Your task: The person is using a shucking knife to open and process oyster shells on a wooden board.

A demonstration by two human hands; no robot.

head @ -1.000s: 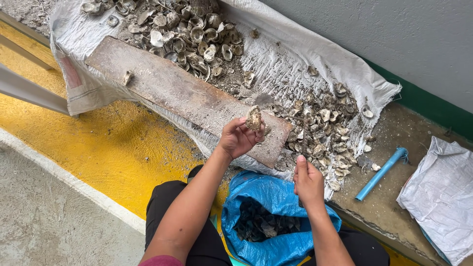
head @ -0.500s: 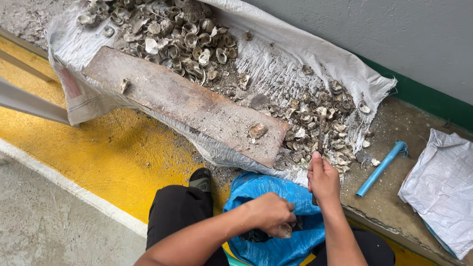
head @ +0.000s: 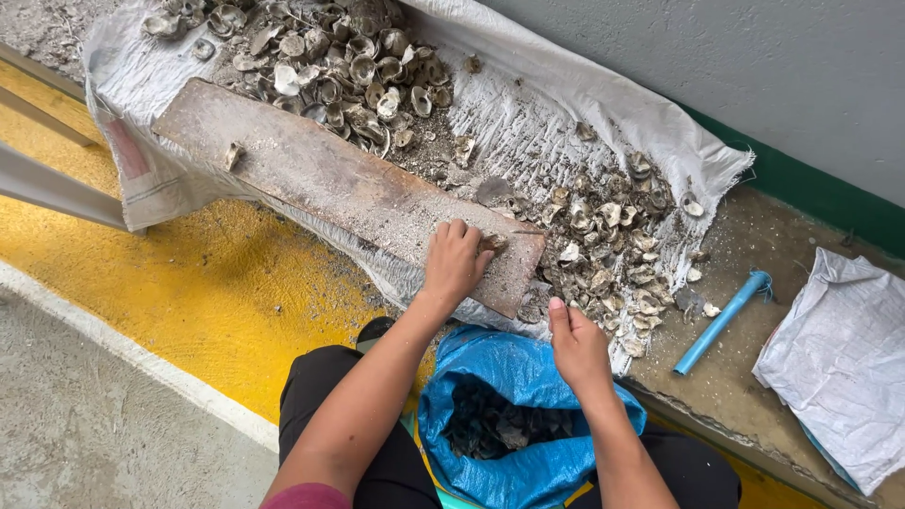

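White woven sack point(head: 566, 104) lies spread along the wall base as a catch sheet, carrying the heaps of oyster shells point(head: 349, 66) and the long wooden plank point(head: 320, 179) laid slantwise across it as a work surface. Blue bag point(head: 528, 377) sits open between the knees, dark pieces inside, within easy drop reach. Left hand point(head: 454, 264) is curled palm-down on the plank's near end, fingers closing around a single shell point(head: 492, 243); right hand point(head: 577, 344) hovers loosely open and empty over the bag rim.
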